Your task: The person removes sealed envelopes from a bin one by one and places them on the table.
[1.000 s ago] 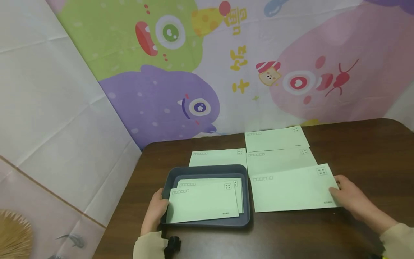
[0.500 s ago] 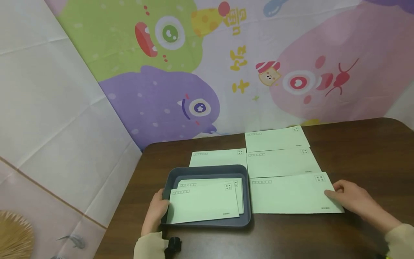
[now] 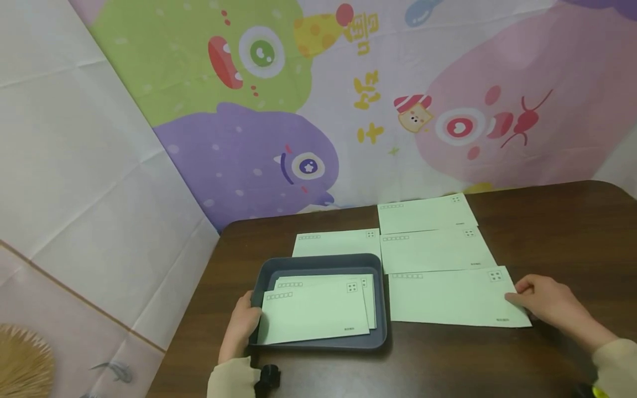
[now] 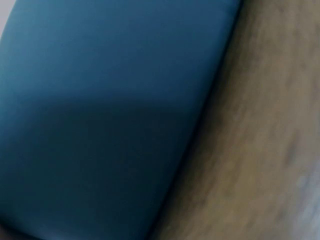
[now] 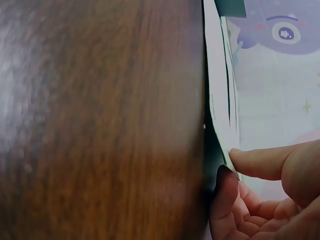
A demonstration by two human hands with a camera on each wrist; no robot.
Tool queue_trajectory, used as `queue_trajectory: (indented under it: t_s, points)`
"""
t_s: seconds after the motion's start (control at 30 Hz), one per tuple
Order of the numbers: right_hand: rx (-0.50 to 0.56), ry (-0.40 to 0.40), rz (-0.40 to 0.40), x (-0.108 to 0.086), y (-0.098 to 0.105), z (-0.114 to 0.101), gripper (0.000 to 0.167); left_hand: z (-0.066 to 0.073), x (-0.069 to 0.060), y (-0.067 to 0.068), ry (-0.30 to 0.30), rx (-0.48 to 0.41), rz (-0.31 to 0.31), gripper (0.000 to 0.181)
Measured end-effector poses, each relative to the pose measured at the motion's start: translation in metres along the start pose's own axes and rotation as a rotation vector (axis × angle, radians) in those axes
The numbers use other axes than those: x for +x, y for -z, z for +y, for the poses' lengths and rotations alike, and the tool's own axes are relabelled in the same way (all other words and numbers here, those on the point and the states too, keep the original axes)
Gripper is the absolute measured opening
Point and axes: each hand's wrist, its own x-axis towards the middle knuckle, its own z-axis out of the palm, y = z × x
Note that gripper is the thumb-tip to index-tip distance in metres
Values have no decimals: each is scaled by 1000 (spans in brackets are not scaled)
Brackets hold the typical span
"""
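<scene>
My left hand (image 3: pixel 241 326) grips the left wall of a dark grey tray (image 3: pixel 318 347), thumb over the rim. Several pale green envelopes (image 3: pixel 313 318) lie stacked askew inside it. The tray's outer side (image 4: pixel 110 100) fills much of the left wrist view, blurred. With thumb and fingers, my right hand (image 3: pixel 552 301) pinches the right edge of the nearest envelope (image 3: pixel 458 301) on the table. In the right wrist view that envelope (image 5: pixel 216 90) is seen edge-on, its pinched corner raised a little off the wood, between thumb and fingers (image 5: pixel 257 162).
Two more envelopes, a middle one (image 3: pixel 435 251) and a far one (image 3: pixel 425 214), lie in a column behind the pinched one. Another envelope (image 3: pixel 335 243) is partly hidden behind the tray. The brown table (image 3: pixel 572 232) meets a cartoon-print cloth (image 3: pixel 378 166) at the back.
My right hand has lowered the nearest envelope toward the table and nearer me, uncovering more of the middle envelope. The left hand and tray stay where they were.
</scene>
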Motion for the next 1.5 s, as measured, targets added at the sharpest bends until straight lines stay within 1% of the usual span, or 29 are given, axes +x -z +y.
queue_trajectory:
  t_s: [0.13,0.3,0.57,0.77,0.93,1.17,1.3,1.4,1.5]
  points:
    - [0,-3,2,-1,-1,-1,62,1,-1,0,4,-3,0,57]
    - [-21,-9,21,-1,-1,-4,58,4,-2,0,11,2,-5,57]
    - [-84,14,76,-1,-1,-5,52,4,-2,0,14,12,-6,57]
    - [-88,12,88,-1,-2,-4,49,5,-3,0,21,12,-10,58]
    - [-85,2,91,0,-4,-4,47,4,-3,0,13,12,0,58]
    - [-88,11,98,0,-5,-4,45,4,-3,0,21,12,-6,58]
    - [-96,45,104,-3,-3,-12,41,4,-2,-1,21,15,-9,58]
    - [-97,105,123,-7,-5,-24,39,5,-3,0,24,19,-13,58]
    - [-87,162,135,-10,-12,-40,34,6,-3,1,28,23,-14,58]
